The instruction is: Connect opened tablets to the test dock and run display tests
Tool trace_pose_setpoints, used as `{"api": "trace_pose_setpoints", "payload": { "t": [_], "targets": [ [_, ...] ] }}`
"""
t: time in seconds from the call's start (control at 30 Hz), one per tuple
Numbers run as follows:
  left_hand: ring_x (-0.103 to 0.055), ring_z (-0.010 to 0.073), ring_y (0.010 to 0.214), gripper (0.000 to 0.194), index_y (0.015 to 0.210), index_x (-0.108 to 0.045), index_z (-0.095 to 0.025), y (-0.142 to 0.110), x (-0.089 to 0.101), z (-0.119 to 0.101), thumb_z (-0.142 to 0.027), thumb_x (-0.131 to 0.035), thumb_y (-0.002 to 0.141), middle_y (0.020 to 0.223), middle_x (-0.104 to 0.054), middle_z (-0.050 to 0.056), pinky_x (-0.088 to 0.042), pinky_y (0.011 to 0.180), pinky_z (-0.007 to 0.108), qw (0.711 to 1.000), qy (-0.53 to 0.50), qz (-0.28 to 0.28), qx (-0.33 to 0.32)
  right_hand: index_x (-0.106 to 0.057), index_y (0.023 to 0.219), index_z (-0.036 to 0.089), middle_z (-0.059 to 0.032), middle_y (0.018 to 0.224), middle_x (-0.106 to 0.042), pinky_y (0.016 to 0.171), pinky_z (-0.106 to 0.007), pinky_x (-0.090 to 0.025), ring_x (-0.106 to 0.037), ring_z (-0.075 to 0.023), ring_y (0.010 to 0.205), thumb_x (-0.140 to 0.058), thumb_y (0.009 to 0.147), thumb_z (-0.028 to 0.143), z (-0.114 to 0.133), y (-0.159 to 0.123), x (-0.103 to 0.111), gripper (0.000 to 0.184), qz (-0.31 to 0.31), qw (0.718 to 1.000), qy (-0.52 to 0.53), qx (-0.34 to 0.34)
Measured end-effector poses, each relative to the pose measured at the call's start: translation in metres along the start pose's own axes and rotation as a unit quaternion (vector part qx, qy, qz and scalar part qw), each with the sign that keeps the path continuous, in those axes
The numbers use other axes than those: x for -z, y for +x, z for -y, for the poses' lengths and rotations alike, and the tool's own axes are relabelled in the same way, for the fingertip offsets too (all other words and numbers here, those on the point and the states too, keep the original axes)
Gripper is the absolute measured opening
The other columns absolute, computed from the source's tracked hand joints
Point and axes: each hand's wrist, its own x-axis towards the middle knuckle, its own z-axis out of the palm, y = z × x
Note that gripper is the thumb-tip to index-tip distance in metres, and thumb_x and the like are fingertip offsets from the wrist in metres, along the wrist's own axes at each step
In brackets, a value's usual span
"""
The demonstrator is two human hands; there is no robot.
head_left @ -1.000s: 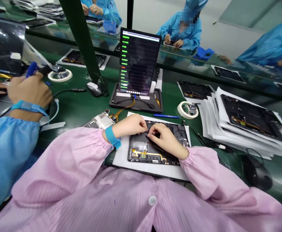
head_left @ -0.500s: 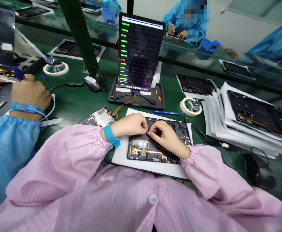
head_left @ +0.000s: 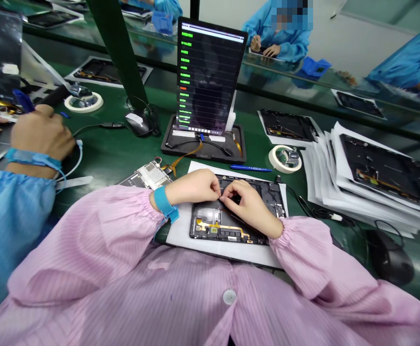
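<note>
Pink sleeves (head_left: 112,211) angle inward, bringing the left hand (head_left: 197,186) and right hand (head_left: 248,202) together, wrists bent, over an open black tablet shell (head_left: 228,221). On each, thumb and forefinger are pinched closed; whether they grip something small is hard to tell. The shell lies on white paper (head_left: 181,226) at the near edge of the green worktop (head_left: 105,154). Toward the far edge, a lit screen (head_left: 203,81) stands upright; a person in blue (head_left: 278,36) sits beyond.

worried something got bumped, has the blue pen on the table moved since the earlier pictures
No. Judged against the black tray, the blue pen lies in the same place, its right end near the tape roll.
</note>
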Motion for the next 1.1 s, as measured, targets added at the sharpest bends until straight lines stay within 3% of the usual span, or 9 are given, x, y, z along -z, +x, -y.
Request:
{"api": "trace_pose_setpoints", "payload": {
  "t": [0.37,0.6,0.73,0.77,0.83,0.93,1.0,1.1],
  "targets": [
    [-0.059,0.0137,0.064,0.018,0.077,-0.075,-0.016,-0.002,-0.002,-0.006,-0.028,-0.063,0.071,0.072,-0.071,0.003,-0.04,0.058,0.022,0.999,0.025,-0.024,0.008,-0.055,0.075,0.019,-0.0003,0.075,-0.057,0.073,-0.03,-0.039,-0.05,-0.0166,0.076,-0.058,0.081,0.015,0.001,-0.001,0.001,0.008,0.0,1.0,0.001,-0.007],
    [-0.059,0.0147,0.065,0.017,0.074,-0.073,-0.017,-0.003,-0.01,-0.004,-0.02,-0.057,0.072,0.072,-0.07,0.003,-0.04,0.061,0.024,0.995,0.058,-0.081,-0.032,-0.054,0.081,0.019,-0.0002,0.081,-0.058,0.073,-0.03,-0.041,-0.052,-0.0158,0.077,-0.054,0.084,0.017,-0.003,-0.004,0.001,0.005,-0.02,0.998,0.045,-0.027],
    [-0.061,0.0156,0.073,0.016,0.082,-0.071,-0.016,-0.002,0.003,-0.003,-0.029,-0.064,0.074,0.08,-0.07,0.003,-0.045,0.067,0.024,0.993,0.041,-0.068,-0.084,-0.055,0.082,0.02,-0.0017,0.081,-0.058,0.072,-0.031,-0.041,-0.052,-0.0173,0.079,-0.052,0.087,0.021,-0.006,-0.005,0.001,0.006,-0.023,0.999,0.034,-0.024],
    [-0.062,0.0161,0.079,0.022,0.089,-0.07,-0.016,-0.001,0.01,-0.004,-0.033,-0.065,0.075,0.087,-0.071,0.004,-0.046,0.072,0.024,0.99,0.029,-0.094,-0.105,-0.055,0.082,0.02,-0.0022,0.081,-0.058,0.071,-0.031,-0.041,-0.052,-0.0177,0.079,-0.051,0.088,0.022,-0.008,-0.005,0.0,0.007,-0.025,0.999,0.03,-0.024],
    [-0.06,0.0177,0.097,0.033,0.108,-0.062,-0.016,0.003,0.025,-0.005,-0.036,-0.06,0.082,0.108,-0.067,0.007,-0.046,0.085,0.027,0.969,0.023,-0.21,-0.129,-0.055,0.082,0.02,-0.0028,0.082,-0.058,0.071,-0.032,-0.041,-0.053,-0.0183,0.079,-0.05,0.089,0.025,-0.01,-0.004,0.0,0.01,-0.025,0.999,0.023,-0.026],
    [-0.045,0.0225,0.124,0.039,0.126,-0.048,-0.01,0.02,0.043,-0.004,-0.027,-0.045,0.09,0.128,-0.056,0.014,-0.035,0.105,0.037,0.906,0.097,-0.404,-0.08,-0.055,0.081,0.02,-0.0029,0.082,-0.059,0.071,-0.032,-0.042,-0.053,-0.0186,0.079,-0.049,0.09,0.027,-0.012,-0.003,0.0,0.012,-0.016,1.0,0.013,-0.024],
    [-0.03,0.026,0.136,0.044,0.13,-0.043,-0.007,0.037,0.051,0.002,-0.019,-0.043,0.088,0.137,-0.047,0.018,-0.027,0.111,0.042,0.871,0.165,-0.46,-0.045,-0.056,0.081,0.02,-0.003,0.082,-0.059,0.071,-0.032,-0.042,-0.054,-0.0188,0.079,-0.049,0.09,0.027,-0.012,-0.002,0.0,0.013,-0.013,1.0,0.008,-0.02],
    [-0.017,0.0262,0.142,0.049,0.132,-0.04,-0.006,0.063,0.058,0.015,-0.014,-0.043,0.084,0.147,-0.036,0.018,-0.02,0.113,0.044,0.85,0.228,-0.474,-0.039,-0.056,0.081,0.02,-0.0031,0.083,-0.06,0.071,-0.033,-0.043,-0.054,-0.0189,0.079,-0.049,0.09,0.027,-0.012,-0.003,0.002,0.013,-0.01,1.0,0.008,-0.017]
  ]
}}
